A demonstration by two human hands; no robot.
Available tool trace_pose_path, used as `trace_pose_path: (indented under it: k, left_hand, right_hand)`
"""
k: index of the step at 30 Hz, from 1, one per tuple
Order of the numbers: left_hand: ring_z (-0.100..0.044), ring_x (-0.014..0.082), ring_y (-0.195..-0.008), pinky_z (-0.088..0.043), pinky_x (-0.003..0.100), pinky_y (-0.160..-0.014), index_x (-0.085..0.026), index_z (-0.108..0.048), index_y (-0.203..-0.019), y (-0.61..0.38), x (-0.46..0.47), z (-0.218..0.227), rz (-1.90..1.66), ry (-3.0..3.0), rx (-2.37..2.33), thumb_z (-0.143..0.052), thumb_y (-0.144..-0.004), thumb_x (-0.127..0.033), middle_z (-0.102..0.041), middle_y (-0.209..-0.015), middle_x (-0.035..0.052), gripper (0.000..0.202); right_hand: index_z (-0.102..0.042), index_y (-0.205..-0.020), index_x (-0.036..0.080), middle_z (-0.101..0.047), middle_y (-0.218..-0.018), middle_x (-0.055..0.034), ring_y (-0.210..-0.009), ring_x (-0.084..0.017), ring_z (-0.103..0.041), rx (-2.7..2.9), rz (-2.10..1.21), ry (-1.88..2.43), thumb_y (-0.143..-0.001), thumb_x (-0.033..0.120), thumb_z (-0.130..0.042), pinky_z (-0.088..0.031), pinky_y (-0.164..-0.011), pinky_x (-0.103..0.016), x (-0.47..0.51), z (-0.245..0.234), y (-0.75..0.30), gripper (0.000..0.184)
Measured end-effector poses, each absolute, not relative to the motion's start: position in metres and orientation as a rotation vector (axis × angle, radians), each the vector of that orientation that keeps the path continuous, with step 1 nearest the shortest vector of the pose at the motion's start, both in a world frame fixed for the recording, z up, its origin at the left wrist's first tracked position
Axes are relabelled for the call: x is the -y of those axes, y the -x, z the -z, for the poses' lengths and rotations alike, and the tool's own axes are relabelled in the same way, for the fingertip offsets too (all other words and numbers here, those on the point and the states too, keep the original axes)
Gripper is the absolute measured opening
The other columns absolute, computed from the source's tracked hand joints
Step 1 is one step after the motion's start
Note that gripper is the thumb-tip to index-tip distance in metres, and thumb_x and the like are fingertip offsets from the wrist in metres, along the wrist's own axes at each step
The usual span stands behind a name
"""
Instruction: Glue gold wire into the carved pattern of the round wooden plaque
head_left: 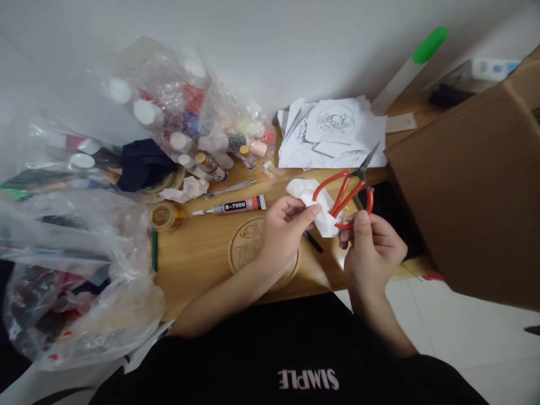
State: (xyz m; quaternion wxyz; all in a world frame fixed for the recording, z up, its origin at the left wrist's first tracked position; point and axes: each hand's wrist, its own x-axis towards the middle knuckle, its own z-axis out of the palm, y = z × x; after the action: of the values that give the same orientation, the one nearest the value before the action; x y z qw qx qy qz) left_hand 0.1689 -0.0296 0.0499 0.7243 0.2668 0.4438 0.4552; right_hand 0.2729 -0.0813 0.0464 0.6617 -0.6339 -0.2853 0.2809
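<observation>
Clear plastic bag (126, 304) slumped at far left; white-capped bottles (147, 112) bagged near the wall. Glue tube (236, 206), marked B-7000, laid flat on the tabletop (185, 247), nozzle to the left. Round carved wooden plaque (244, 242) partly covered by the left forearm. White tissue (301, 190) pinched between thumb and curled fingers of the left hand (282, 230), spread behind the handles of the scissors (358, 186). Red-handled scissors held above the tabletop, blades aimed away and rightward; lower handle loop gripped by the closed right hand (371, 247), thumb uppermost. Line drawings (337, 140) stacked beyond. Cardboard box (459, 197) placed at right.
</observation>
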Motion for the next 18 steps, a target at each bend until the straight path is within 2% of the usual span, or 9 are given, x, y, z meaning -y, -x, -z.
trace_pose_path:
  k: [7, 11, 14, 16, 18]
  left_hand:
    - [-0.059, 0.0068, -0.061, -0.048, 0.020, -0.060, -0.017, -0.060, -0.069, -0.160, 0.020, -0.049, -1.079, -0.687, -1.052, -0.087, -0.060, -0.030, -0.065, -0.068, -0.0037, 0.032]
    - [-0.061, 0.0093, -0.063, -0.049, 0.022, -0.062, -0.019, -0.064, -0.067, -0.148, 0.014, -0.057, -1.207, -1.040, -1.076, -0.085, -0.065, -0.023, -0.066, -0.069, -0.0028, 0.021]
    - [-0.062, 0.0118, -0.065, -0.051, 0.025, -0.064, -0.022, -0.065, -0.066, -0.143, 0.016, -0.065, -1.234, -1.316, -1.052, -0.076, -0.074, -0.018, -0.066, -0.069, -0.0018, 0.014]
    - [-0.062, 0.0129, -0.065, -0.050, 0.026, -0.065, -0.023, -0.066, -0.066, -0.141, 0.018, -0.067, -1.229, -1.458, -1.024, -0.071, -0.078, -0.017, -0.067, -0.070, -0.0011, 0.015]
    - [-0.061, 0.0131, -0.064, -0.049, 0.027, -0.064, -0.024, -0.067, -0.067, -0.140, 0.021, -0.068, -1.224, -1.541, -1.012, -0.069, -0.081, -0.018, -0.067, -0.069, -0.0012, 0.015]
  right_hand:
    - [-0.068, -0.076, 0.018, -0.060, -0.059, 0.0016, -0.050, -0.009, -0.052, 0.777, -0.693, 1.498, -0.086, 0.038, -0.068, -0.039, -0.048, -0.023, 0.089, -0.039, -0.277, 0.022]
    - [-0.070, -0.086, 0.020, -0.060, -0.069, 0.0010, -0.057, -0.011, -0.053, 0.786, -0.277, 1.554, -0.084, 0.035, -0.070, -0.042, -0.055, -0.026, 0.088, -0.047, -0.297, 0.015]
    - [-0.070, -0.093, 0.024, -0.065, -0.082, -0.0025, -0.074, -0.017, -0.060, 1.057, -0.064, 1.610, -0.086, 0.026, -0.067, -0.047, -0.069, -0.033, 0.086, -0.070, -0.311, 0.008]
    - [-0.069, -0.099, 0.026, -0.069, -0.092, -0.0044, -0.088, -0.022, -0.063, 1.420, 0.000, 1.599, -0.086, 0.019, -0.065, -0.047, -0.085, -0.039, 0.082, -0.087, -0.320, 0.015]
    - [-0.068, -0.106, 0.026, -0.070, -0.098, -0.0057, -0.096, -0.025, -0.063, 1.713, -0.005, 1.544, -0.086, 0.016, -0.064, -0.046, -0.091, -0.042, 0.075, -0.098, -0.327, 0.023]
